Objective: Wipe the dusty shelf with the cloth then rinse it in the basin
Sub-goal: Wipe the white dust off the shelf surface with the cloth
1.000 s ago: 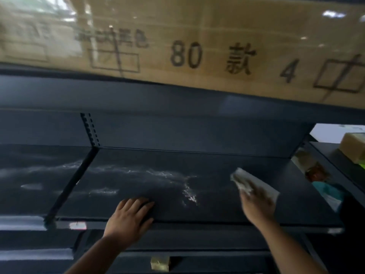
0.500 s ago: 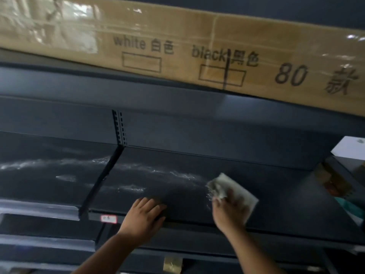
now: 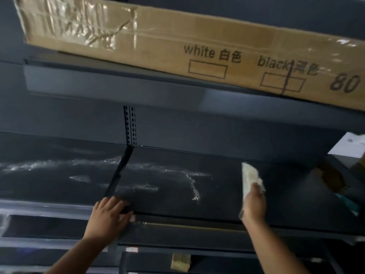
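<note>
The dark shelf (image 3: 217, 194) carries pale dust streaks (image 3: 194, 186) across its middle and left board. My right hand (image 3: 253, 204) holds a whitish cloth (image 3: 249, 177) against the shelf surface, to the right of the hooked streak. The cloth sticks out beyond my fingers and a corner shows under my palm. My left hand (image 3: 108, 216) rests with relaxed fingers over the shelf's front edge, where the two boards meet. No basin is in view.
A long cardboard box (image 3: 197, 42) wrapped in tape lies on the shelf above, overhanging the work area. A slotted upright (image 3: 129, 125) divides the back panel. Boxes and packets (image 3: 335, 178) sit at the right end. A small tan item (image 3: 180, 262) is on a lower shelf.
My right hand swept the cloth left onto the hooked dust streak, then back to the right of it. My left hand slid left along the front edge to the board joint.
</note>
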The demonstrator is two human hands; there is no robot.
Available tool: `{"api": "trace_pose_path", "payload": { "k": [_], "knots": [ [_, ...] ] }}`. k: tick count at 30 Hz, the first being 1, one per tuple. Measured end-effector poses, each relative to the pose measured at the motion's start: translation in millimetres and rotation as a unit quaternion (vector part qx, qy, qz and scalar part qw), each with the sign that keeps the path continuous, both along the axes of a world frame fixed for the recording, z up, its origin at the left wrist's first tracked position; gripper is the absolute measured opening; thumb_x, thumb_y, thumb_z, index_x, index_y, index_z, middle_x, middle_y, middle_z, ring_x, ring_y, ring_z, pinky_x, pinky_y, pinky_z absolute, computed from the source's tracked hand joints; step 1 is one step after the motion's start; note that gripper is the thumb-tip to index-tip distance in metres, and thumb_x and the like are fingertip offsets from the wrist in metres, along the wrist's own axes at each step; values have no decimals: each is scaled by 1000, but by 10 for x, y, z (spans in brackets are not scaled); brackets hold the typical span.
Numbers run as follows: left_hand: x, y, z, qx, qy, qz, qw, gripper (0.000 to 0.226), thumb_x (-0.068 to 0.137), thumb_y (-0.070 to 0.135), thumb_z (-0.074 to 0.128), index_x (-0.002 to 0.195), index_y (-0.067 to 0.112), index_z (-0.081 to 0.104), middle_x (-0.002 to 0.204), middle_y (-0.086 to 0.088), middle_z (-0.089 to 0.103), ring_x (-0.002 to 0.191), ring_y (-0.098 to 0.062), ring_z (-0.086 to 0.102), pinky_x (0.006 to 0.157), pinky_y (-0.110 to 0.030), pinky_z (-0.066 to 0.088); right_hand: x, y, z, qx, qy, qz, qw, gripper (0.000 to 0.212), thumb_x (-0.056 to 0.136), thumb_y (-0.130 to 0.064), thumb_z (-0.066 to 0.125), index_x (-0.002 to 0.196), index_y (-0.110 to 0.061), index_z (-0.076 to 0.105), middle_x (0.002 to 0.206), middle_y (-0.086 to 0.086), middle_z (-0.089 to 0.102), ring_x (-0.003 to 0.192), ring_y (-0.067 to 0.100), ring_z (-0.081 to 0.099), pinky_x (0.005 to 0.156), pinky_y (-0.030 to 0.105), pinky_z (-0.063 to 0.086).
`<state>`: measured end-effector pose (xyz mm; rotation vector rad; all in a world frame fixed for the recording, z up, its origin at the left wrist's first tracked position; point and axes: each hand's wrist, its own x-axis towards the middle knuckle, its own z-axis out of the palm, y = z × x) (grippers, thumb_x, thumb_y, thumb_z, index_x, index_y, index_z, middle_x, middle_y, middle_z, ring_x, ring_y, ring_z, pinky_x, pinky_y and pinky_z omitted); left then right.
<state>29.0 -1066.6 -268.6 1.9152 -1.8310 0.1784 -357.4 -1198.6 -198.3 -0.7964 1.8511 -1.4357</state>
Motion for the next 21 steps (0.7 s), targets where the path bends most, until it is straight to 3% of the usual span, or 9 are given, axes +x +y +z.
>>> {"api": "trace_pose_path", "payload": {
  "k": [2,4,6,9,12,15,17,19,21],
  "knots": [
    [-26,1,-32,-9,8,-5,1000,53,89,62,32,91,23,68,87,1,60,81,-28,56,71,-41,43,-430,-103,-64,30,54,-19,998,56,99,-41,35,128,5,50,130,30,54,117,42,53,99,42,39],
    [-48,5,-61,-13,18,1,1000,46,86,58,39,90,23,68,86,1,60,80,-28,56,72,-41,41,-728,-212,-135,103,150,-2,983,65,99,-45,27,127,8,50,129,33,53,118,46,51,103,49,37],
    [-71,3,-83,-21,25,13,999,35,80,50,48,88,23,69,84,2,59,79,-28,56,73,-41,39,-862,-322,-234,191,276,33,942,68,99,-48,19,132,3,49,137,26,50,126,43,46,109,54,29],
    [-104,-17,-112,-32,22,28,999,27,77,46,52,86,25,67,83,3,58,79,-27,57,74,-41,38,-674,-537,-349,296,393,131,861,69,95,-55,10,149,-14,26,157,15,25,141,40,24,116,58,14],
    [-112,-8,-146,-47,17,41,998,38,88,56,40,86,27,66,83,5,59,81,-24,55,75,-39,38,23,-742,-381,301,412,226,830,66,96,-53,13,148,-17,29,155,19,28,140,43,27,116,60,14],
    [-118,0,-155,-55,2,54,997,46,89,61,31,92,31,66,85,6,59,82,-22,53,77,-38,38,975,-750,-371,209,449,350,795,57,98,-47,18,139,-17,43,143,20,47,131,39,44,114,57,23],
    [-135,10,-153,-52,-4,66,996,43,89,61,31,95,33,64,85,6,60,83,-23,53,77,-39,39,1497,-632,-314,135,430,412,792,54,99,-47,22,132,-17,52,136,16,54,128,36,47,114,52,26],
    [-170,13,-131,-55,-2,80,995,43,90,60,32,95,33,65,85,6,61,83,-23,55,75,-39,40,1802,-574,-211,83,377,440,811,49,99,-44,27,124,-16,59,126,13,63,119,33,54,107,41,34],
    [-200,20,-107,-61,-8,90,994,45,90,60,31,93,32,66,84,5,63,81,-24,56,74,-38,39,1831,-677,-104,50,245,423,871,44,100,-37,32,122,-11,60,122,17,65,111,34,59,94,33,43]
  ]
}}
